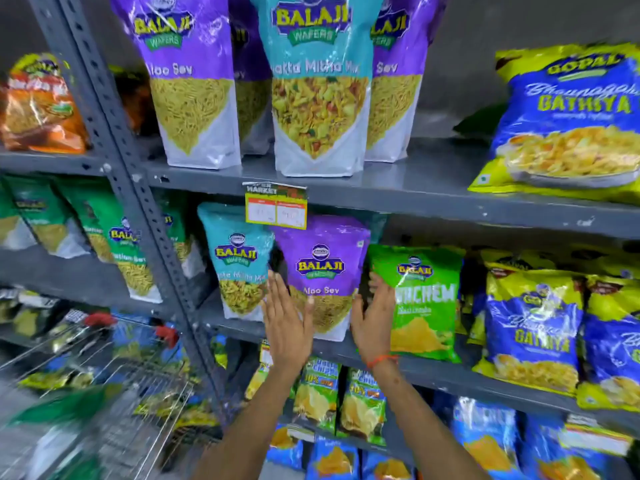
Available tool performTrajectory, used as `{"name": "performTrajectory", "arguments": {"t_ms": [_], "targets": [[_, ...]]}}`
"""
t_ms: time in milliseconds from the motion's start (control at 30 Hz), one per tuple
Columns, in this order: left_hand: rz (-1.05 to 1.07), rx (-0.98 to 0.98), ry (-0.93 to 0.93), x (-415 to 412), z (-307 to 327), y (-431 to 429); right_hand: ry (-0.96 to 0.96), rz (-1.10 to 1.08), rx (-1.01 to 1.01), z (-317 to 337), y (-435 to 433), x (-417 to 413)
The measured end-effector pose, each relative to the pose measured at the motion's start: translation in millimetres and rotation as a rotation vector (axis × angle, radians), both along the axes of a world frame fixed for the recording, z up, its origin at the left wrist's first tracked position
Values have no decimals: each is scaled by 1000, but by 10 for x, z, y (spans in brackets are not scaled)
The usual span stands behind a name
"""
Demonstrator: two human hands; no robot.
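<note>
Centre frame, middle shelf (433,373): 1 purple Aloo Sev pouch (320,268), upright, glossy plastic, flat-bottomed, with a clear V-shaped window showing thin yellow strands.

2 hands flank it, palms facing each other. Left hand (287,323) is at the pouch's left edge, fingers (278,292) straight and released, thumb lying on the pouch front. Right hand (375,322) is at its right edge, fingers straight too, not clenched. Neither hand is wrapped round anything. 1 orange thread band (381,358) sits on the right wrist.

Neighbours on the same shelf:
- 1 teal pouch (235,261) just left, same standing shape, mixed-snack window
- 1 green pillow bag (420,299) just right, crinkly foil, touching the right hand's fingers
- at least 2 blue-and-yellow Gathiya bags (533,327) further right, puffy

Upper shelf (415,188): 3 purple pouches (190,81) and 1 teal one (318,81) in a cluster, top centre; 1 large blue-and-yellow bag (571,116) leaning at upper right.

1 yellow paper price tag (276,206) hangs off the upper shelf's edge, above the purple pouch. Print is too blurred to read.

Racking is grey painted steel with a slotted upright (114,133). 1 wire cart (138,393) at lower left, blurred.
</note>
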State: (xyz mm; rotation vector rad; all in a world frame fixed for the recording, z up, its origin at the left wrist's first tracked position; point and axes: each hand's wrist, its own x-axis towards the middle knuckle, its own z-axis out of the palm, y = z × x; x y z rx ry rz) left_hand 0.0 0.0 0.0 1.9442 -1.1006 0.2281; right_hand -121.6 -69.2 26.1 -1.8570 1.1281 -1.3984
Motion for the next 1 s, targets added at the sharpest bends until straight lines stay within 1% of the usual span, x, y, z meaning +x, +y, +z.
{"name": "performTrajectory", "arguments": {"t_ms": [33, 133, 200, 233, 300, 400, 467, 567, 700, 900, 1000], "targets": [[-34, 28, 110, 77, -93, -24, 18, 26, 112, -95, -55, 55], [-244, 94, 416, 301, -280, -85, 157, 101, 302, -237, -177, 154], [-304, 89, 610, 454, -349, -188, 172, 162, 393, -242, -247, 186], [-330, 92, 680, 530, -349, -236, 173, 211, 431, -258, -302, 202], [-390, 126, 763, 657, -343, -320, 220, 278, 509, -294, -397, 218], [-440, 257, 864, 776, -336, -398, 253, 330, 585, -446, -557, 237], [-417, 289, 865, 823, -343, -402, 228, 333, 627, -393, -516, 210], [-425, 244, 841, 858, -421, -364, 214, 376, 611, -341, -396, 147], [-450, 225, 768, 760, -303, -154, 194, 412, 582, -384, -279, 80], [-453, 215, 610, 686, 9, 171, 152, 464, 478, -230, -17, -49], [-429, 218, 448, 661, 197, 339, 173, 485, 395, -62, 92, -132]]}}
